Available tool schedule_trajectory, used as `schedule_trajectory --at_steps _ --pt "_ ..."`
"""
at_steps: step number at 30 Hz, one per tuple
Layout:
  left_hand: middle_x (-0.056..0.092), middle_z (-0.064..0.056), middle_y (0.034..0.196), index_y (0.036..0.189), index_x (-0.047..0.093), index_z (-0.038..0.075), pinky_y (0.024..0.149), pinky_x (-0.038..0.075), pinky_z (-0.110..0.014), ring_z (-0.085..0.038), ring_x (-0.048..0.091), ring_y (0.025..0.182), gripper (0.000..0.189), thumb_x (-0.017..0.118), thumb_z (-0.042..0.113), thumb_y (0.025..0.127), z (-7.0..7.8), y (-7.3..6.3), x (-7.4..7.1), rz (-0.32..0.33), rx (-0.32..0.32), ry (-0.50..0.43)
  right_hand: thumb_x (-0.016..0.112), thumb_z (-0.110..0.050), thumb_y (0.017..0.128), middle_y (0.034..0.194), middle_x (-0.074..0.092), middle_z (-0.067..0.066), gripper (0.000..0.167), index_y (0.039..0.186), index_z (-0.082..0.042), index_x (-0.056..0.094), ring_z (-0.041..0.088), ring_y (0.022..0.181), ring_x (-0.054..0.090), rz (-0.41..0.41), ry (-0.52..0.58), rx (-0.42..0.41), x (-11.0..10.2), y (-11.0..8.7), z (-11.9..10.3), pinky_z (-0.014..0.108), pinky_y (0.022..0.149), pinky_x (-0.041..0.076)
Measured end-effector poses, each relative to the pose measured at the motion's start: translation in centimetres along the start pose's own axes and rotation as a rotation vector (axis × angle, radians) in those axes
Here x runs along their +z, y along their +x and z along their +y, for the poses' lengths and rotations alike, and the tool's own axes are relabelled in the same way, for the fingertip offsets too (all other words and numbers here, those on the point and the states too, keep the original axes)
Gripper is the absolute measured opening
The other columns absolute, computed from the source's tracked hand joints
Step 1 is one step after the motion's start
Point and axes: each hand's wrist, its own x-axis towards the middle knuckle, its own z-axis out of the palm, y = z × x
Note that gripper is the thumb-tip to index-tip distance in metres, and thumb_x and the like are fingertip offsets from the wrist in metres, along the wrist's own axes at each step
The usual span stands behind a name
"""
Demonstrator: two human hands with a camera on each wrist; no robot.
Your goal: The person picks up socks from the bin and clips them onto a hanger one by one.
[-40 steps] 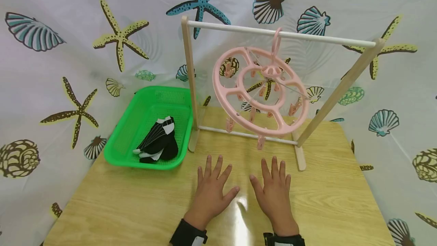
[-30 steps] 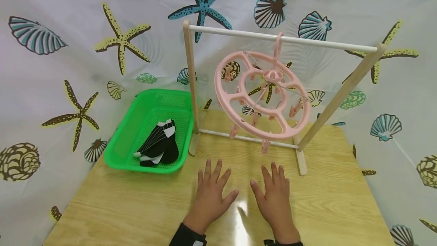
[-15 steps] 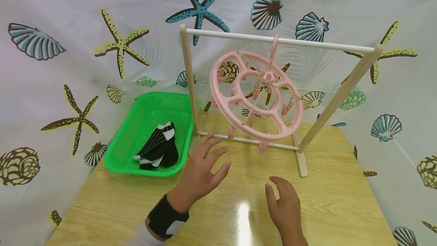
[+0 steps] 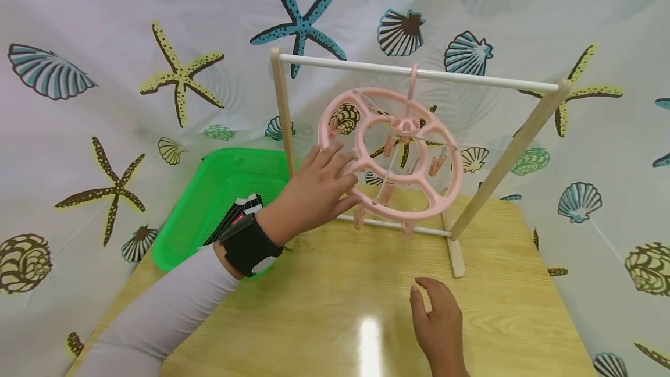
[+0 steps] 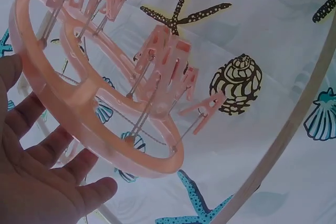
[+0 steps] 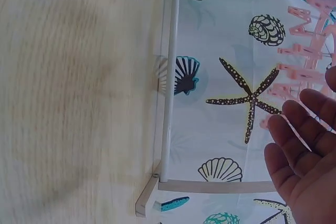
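Observation:
A round pink clothespin hanger (image 4: pixel 389 209) hangs tilted by its hook from the white rod of a small wooden stand. Several pink clothespins (image 5: pixel 170 77) dangle from it on strings. My left hand (image 4: pixel 314 191) is at the hanger's left rim, its fingers loosely bent and spread. In the left wrist view the fingertips lie right at the ring's outer edge. Low over the table at the right, my right hand (image 4: pixel 439 324) holds nothing, thumb and fingers relaxed and apart. Behind my left wrist, a green basket (image 4: pixel 180 231) contains black-and-white striped cloth items (image 4: pixel 235 214), partly hidden.
The stand's white top rod (image 4: pixel 356 66) runs between two wooden posts, the right post (image 4: pixel 510 156) leaning outward in view. A lower rod (image 4: pixel 387 224) joins its feet. All stands on a wood-grain table (image 4: pixel 314 301) before a sheet (image 4: pixel 68 132) printed with shells and starfish.
My left hand has risen from the table, up and forward to the hanger's left rim. The right hand has drawn its fingers in and shifted slightly right. The hanger has turned a little.

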Motion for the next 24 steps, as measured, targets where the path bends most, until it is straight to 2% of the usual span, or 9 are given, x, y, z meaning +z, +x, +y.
schedule_trajectory --at_steps 2,4,8,11,14,16,18,20,24 --pt "0.056 -0.014 0.136 0.104 0.067 0.013 0.108 0.033 -0.054 -0.036 0.044 0.132 0.034 0.062 0.046 0.096 -0.2 -0.1 0.0 -0.022 0.013 0.004 0.067 -0.003 0.093 0.105 0.07 0.012 0.011 0.103 0.0 0.07 0.033 0.1 0.066 0.007 0.012 0.031 -0.2 0.1 -0.2 0.049 0.081 0.054" --pt "0.058 -0.013 0.131 0.1 0.065 0.013 0.105 0.037 -0.051 -0.034 0.049 0.126 0.033 0.062 0.045 0.097 -0.3 -0.2 0.1 -0.025 0.023 -0.011 0.066 -0.004 0.094 0.108 0.07 0.01 0.013 0.106 -0.002 0.07 0.031 0.103 0.066 0.009 0.036 0.083 -0.6 0.5 -0.4 0.037 0.083 0.054" --pt "0.061 -0.011 0.12 0.099 0.064 0.012 0.1 0.041 -0.045 -0.03 0.055 0.115 0.029 0.062 0.041 0.097 -0.7 -0.4 0.0 -0.002 0.039 -0.073 0.06 -0.01 0.1 0.119 0.068 0.008 0.02 0.116 -0.002 0.068 0.027 0.109 0.063 -0.036 0.131 0.177 -1.9 2.4 -1.1 0.013 0.081 0.045" --pt "0.06 -0.009 0.116 0.103 0.064 0.011 0.099 0.042 -0.041 -0.028 0.056 0.111 0.027 0.063 0.038 0.097 -1.0 -0.6 -0.1 0.017 0.052 -0.144 0.055 -0.012 0.102 0.132 0.06 0.013 0.029 0.128 0.0 0.06 0.029 0.12 0.056 -0.12 0.205 0.155 -3.2 4.8 -1.6 0.022 0.088 0.045" --pt "0.06 -0.01 0.117 0.105 0.064 0.01 0.099 0.043 -0.039 -0.027 0.057 0.109 0.026 0.066 0.034 0.096 -1.5 -0.7 -0.4 0.027 0.072 -0.204 0.054 -0.01 0.102 0.143 0.049 0.018 0.041 0.141 0.001 0.047 0.035 0.132 0.043 -0.224 0.271 0.062 -4.4 7.5 -2.0 0.048 0.101 0.038" --pt "0.059 -0.01 0.118 0.106 0.063 0.009 0.096 0.045 -0.038 -0.027 0.057 0.108 0.027 0.068 0.033 0.095 -1.8 -0.9 -0.5 0.028 0.09 -0.231 0.055 -0.01 0.102 0.146 0.044 0.018 0.048 0.146 -0.002 0.04 0.038 0.135 0.039 -0.288 0.31 -0.01 -4.8 9.2 -2.2 0.061 0.101 0.032" --pt "0.059 -0.01 0.12 0.107 0.063 0.008 0.094 0.046 -0.037 -0.026 0.057 0.108 0.027 0.069 0.031 0.094 -2.1 -1.0 -0.5 0.026 0.112 -0.252 0.056 -0.009 0.101 0.147 0.044 0.016 0.053 0.15 -0.007 0.036 0.036 0.136 0.039 -0.335 0.362 -0.052 -4.9 10.3 -2.6 0.067 0.102 0.031" --pt "0.059 -0.009 0.121 0.108 0.063 0.007 0.093 0.048 -0.036 -0.025 0.057 0.107 0.028 0.069 0.031 0.095 -2.3 -1.3 -0.5 0.01 0.131 -0.272 0.056 -0.009 0.101 0.139 0.05 0.013 0.054 0.151 -0.011 0.035 0.031 0.128 0.047 -0.381 0.416 -0.057 -4.7 10.8 -3.0 0.06 0.1 0.039" --pt "0.058 -0.009 0.122 0.109 0.062 0.007 0.093 0.049 -0.034 -0.023 0.055 0.109 0.027 0.067 0.03 0.096 -2.3 -1.9 -0.3 -0.007 0.155 -0.315 0.055 -0.004 0.101 0.115 0.057 0.013 0.04 0.141 -0.005 0.047 0.019 0.101 0.057 -0.407 0.548 -0.037 -3.8 10.4 -3.8 0.034 0.085 0.053"
